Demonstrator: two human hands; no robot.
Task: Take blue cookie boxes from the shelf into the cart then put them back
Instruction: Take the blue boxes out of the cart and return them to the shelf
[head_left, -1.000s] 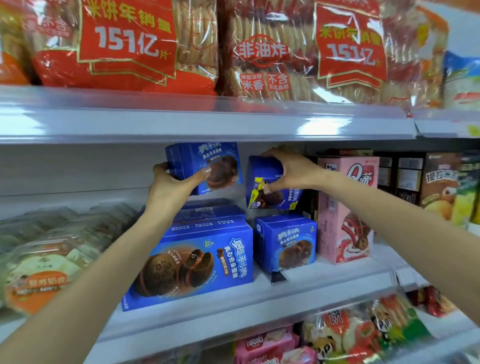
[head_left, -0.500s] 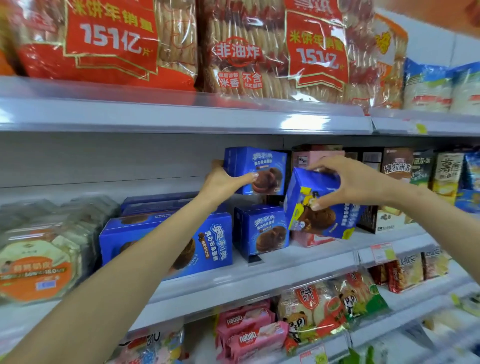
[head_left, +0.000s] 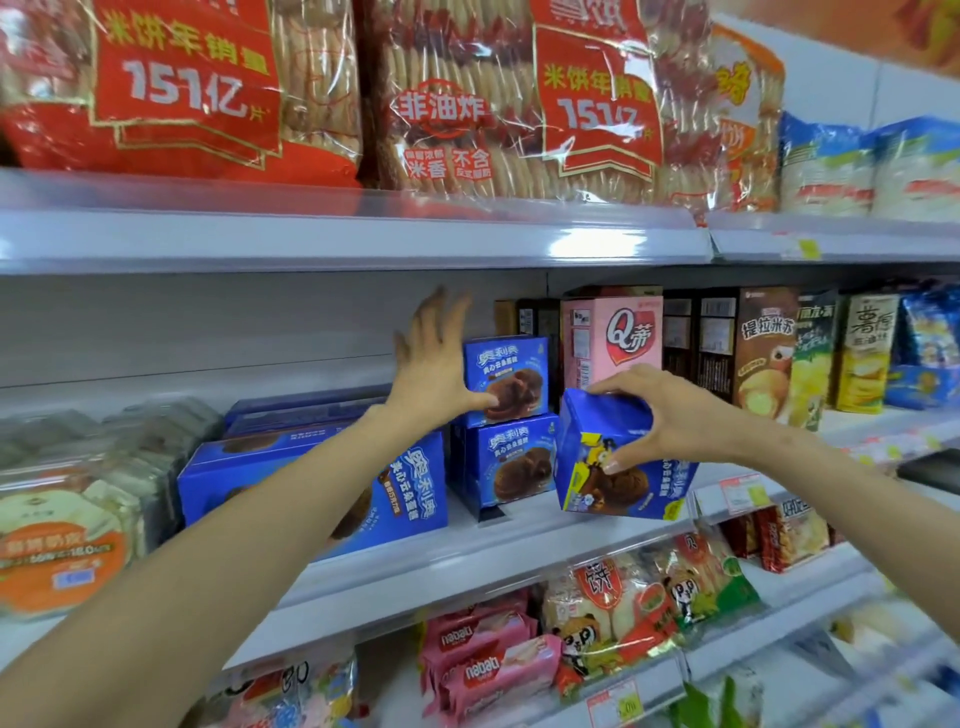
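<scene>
Two small blue cookie boxes are stacked on the middle shelf (head_left: 519, 540), the upper box (head_left: 511, 371) on the lower box (head_left: 511, 460). My left hand (head_left: 436, 371) is spread open, its thumb touching the upper box's front. My right hand (head_left: 660, 415) grips a third small blue box (head_left: 618, 483), tilted and held in front of the shelf edge, right of the stack. A large blue cookie box (head_left: 395, 493) stands left of the stack, partly hidden by my left forearm.
A pink box (head_left: 615, 332) and brown and yellow snack boxes (head_left: 769, 343) stand right of the stack. Clear tubs (head_left: 72, 519) sit at the left. Red cracker bags (head_left: 322, 88) fill the shelf above. Pink wafer packs (head_left: 483, 660) and panda bags lie below.
My left hand has let go of the upper box, which now rests on the stack, and its fingers have spread. My right hand has drawn its box down and out from the shelf.
</scene>
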